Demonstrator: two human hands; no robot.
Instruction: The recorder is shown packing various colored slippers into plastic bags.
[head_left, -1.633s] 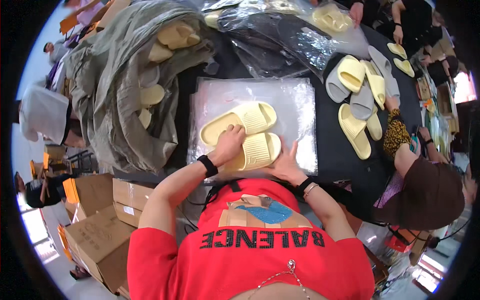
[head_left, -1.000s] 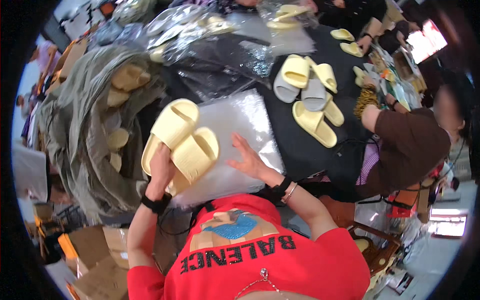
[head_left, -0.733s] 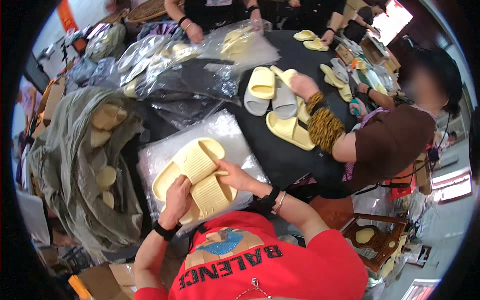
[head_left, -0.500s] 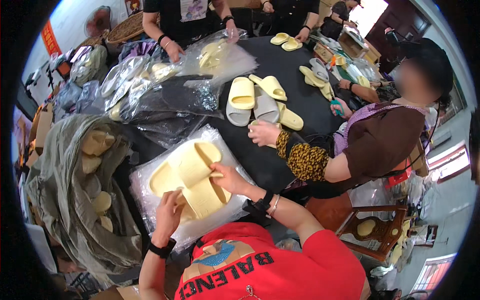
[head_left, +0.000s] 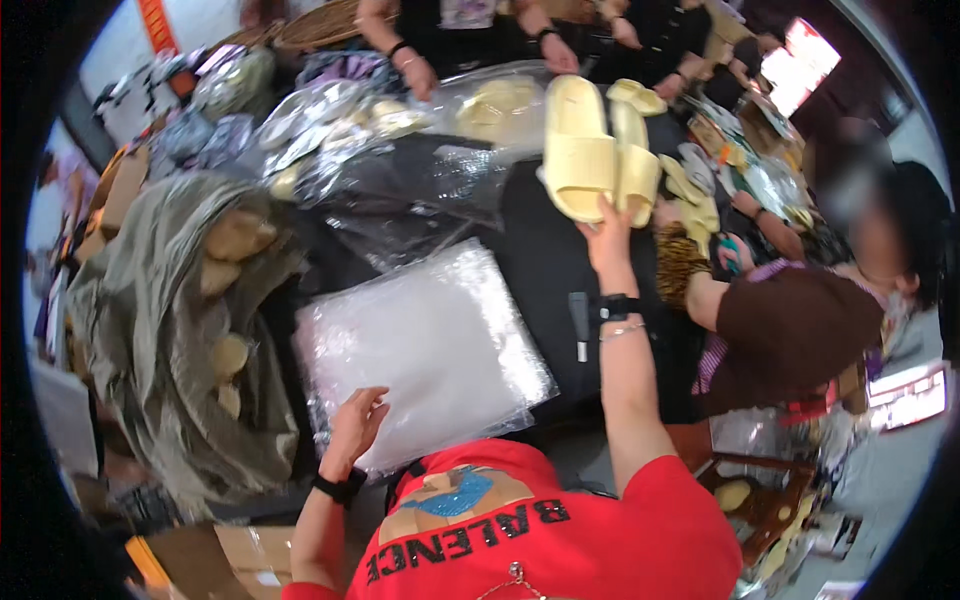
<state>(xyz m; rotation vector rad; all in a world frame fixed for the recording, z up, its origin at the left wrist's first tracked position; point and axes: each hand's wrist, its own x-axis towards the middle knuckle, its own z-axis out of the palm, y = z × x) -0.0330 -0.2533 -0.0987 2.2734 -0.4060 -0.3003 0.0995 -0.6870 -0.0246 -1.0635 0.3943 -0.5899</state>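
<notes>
My right hand (head_left: 610, 232), arm stretched forward over the table, is closed on a pair of pale yellow slide slippers (head_left: 583, 165). The slippers are gripped at the end nearest me, their heels pointing away; they cover part of the tabletop behind. My left hand (head_left: 356, 425) holds nothing, its fingers slightly bent and apart above the near left part of a stack of clear plastic bags (head_left: 425, 345). These bags lie flat on the black table in front of me.
At left, a grey-green sack (head_left: 175, 340) bulges with slippers. Bagged slippers (head_left: 490, 108) lie at the far side near a person's hands. On the right, a co-worker in a brown top (head_left: 795, 335) leans close. A grey-handled tool (head_left: 580, 325) rests beside the bags.
The right hand has carried the yellow slippers off the bag stack, forward and to the right. My left hand has let go and moved slightly toward me. The view has shifted.
</notes>
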